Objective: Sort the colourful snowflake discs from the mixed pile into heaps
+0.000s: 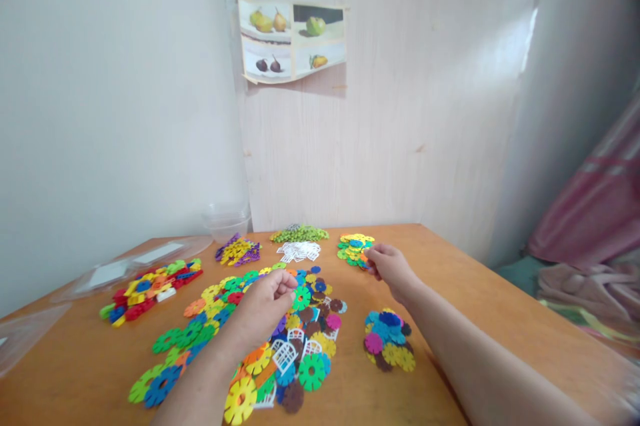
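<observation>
My left hand (pixel 270 299) hovers over the big mixed heap of notched plastic discs (pixel 313 371), its fingers curled in a pinch. Whatever lies between those fingertips, if anything, I cannot make out. At the far right, my right hand (pixel 391 269) has its fingers closed at the edge of a smaller pile of yellow, green and blue discs (pixel 354 247). Bits of orange show beside its fingertips, but what it grips is hidden. White arched window pieces (pixel 285 356) lie among the discs of the big heap. Nearer me is another disc pile (pixel 389 339), blue, yellow, brown and pink.
On the wooden table (pixel 440 319) are building blocks (pixel 145 289), purple and yellow pieces (pixel 238 251), green pieces (pixel 300 234) and white pieces (pixel 299 251). A clear tub (pixel 226 221) stands at the back, and clear lids (pixel 107 273) lie left. A wall rises behind.
</observation>
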A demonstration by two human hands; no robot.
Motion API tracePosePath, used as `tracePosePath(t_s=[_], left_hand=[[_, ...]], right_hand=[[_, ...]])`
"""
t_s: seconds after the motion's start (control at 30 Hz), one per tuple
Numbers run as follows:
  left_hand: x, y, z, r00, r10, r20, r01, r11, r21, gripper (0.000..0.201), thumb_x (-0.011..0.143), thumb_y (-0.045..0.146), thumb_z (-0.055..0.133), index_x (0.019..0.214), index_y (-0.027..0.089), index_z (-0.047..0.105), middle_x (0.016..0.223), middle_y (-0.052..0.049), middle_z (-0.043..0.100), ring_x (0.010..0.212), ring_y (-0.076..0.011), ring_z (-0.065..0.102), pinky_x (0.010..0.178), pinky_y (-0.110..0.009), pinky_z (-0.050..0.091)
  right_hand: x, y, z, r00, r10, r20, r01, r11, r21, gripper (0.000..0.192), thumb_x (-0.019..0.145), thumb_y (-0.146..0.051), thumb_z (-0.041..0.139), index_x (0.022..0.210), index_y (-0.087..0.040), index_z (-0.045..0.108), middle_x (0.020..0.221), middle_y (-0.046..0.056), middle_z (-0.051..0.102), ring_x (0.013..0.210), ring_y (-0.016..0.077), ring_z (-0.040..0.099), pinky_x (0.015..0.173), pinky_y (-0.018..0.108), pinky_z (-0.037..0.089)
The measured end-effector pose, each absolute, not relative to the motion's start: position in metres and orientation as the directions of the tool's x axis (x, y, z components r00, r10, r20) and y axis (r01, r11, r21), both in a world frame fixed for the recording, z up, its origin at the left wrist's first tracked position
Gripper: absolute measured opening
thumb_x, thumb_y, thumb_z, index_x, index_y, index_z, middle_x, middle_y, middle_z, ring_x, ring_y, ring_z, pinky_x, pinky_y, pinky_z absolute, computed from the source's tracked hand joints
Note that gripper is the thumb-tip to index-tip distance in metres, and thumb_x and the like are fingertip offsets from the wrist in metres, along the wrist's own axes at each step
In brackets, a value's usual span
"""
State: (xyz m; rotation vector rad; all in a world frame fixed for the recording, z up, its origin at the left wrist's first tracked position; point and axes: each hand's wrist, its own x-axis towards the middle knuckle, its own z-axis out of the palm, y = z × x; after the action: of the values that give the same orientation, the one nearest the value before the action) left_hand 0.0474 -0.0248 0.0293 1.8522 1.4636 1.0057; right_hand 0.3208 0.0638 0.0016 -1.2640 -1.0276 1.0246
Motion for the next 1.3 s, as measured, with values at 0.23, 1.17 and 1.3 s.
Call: tracePosePath(t_s=[0.23,1.17,1.3], left_hand=[[0.053,-0.026,0.024,0.238,0.948,0.21,0.476,-0.303,0.826,0.016,0.083,0.03,0.055,0.094,0.019,0.058,0.083,-0.001,0.062,0.077,-0.0154,0.057,0.071,-0.027,0.046],[0.051,-0.028,0.034,0.099,0.97,0.222,0.52,-0.24,0.82,0.031,0.08,0.046,0.06,0.094,0.02,0.065,0.09,-0.004,0.071,0.088,-0.0216,0.065,0.077,-0.031,0.049],[0.048,-0.027,0.035,0.061,0.972,0.225,0.524,-0.223,0.822,0.032,0.079,0.046,0.059,0.095,0.019,0.066,0.088,-0.004,0.071,0.083,-0.0213,0.065,0.073,-0.03,0.048]], right_hand=[[0.262,0.012,0.004,-0.438,0.889,0.13,0.185,0.23,-0.955,0.019,0.082,-0.035,0.064,0.083,-0.017,0.06,0.062,-0.002,0.061,0.052,0.0092,0.056,0.047,0.018,0.04],[0.364,0.094,-0.032,0.473,0.88,-0.042,-0.02,-0.037,-0.999,0.005,0.066,-0.014,0.061,0.068,-0.018,0.057,0.05,0.002,0.059,0.041,0.012,0.053,0.039,0.022,0.044],[0.367,0.098,-0.037,0.473,0.88,-0.045,-0.008,-0.046,-0.999,0.011,0.064,-0.014,0.06,0.075,-0.017,0.06,0.051,0.002,0.06,0.041,0.0129,0.054,0.038,0.021,0.042]])
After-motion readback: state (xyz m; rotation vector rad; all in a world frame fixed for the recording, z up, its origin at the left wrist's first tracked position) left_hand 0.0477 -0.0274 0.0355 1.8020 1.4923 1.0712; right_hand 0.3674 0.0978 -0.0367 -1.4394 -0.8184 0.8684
